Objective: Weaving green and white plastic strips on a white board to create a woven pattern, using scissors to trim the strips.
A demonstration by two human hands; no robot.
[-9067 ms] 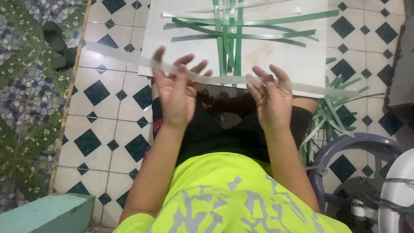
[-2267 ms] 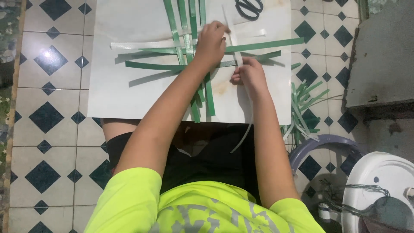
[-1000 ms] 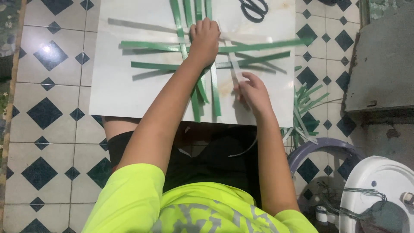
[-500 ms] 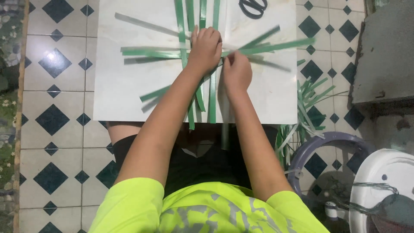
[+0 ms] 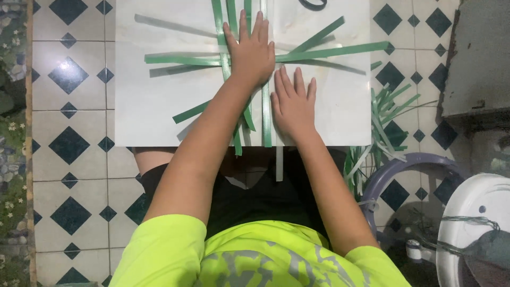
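The green strips (image 5: pixel 329 53) lie crossed on a white board (image 5: pixel 159 106) that rests on the person's lap above the tiled floor (image 5: pixel 69 149). Several run toward 12 o'clock, others fan out toward 3 and 9 o'clock, and they meet near the board's middle. They look thin, light and springy, like cut leaf or ribbon: easily creased, likely to slide on the smooth board, and apt to lift when let go. The safest hold seems to be flat pressure at the crossing, with any loose end pinched near its tip.

The left hand (image 5: pixel 249 50) lies palm down on the crossing, fingers spread and pointing to 12 o'clock, pressing the strips rather than gripping them. The right hand (image 5: pixel 293 103) lies flat just at 5 o'clock of it, fingers together and extended, its inner edge against one long upright strip (image 5: pixel 266 117); it holds nothing closed. Both forearms reach straight out from the body, the left stretched further.

A loose pile of spare strips (image 5: pixel 388 122) lies at 3 o'clock off the board's edge. Scissors (image 5: pixel 313 4) show partly at 12 o'clock.
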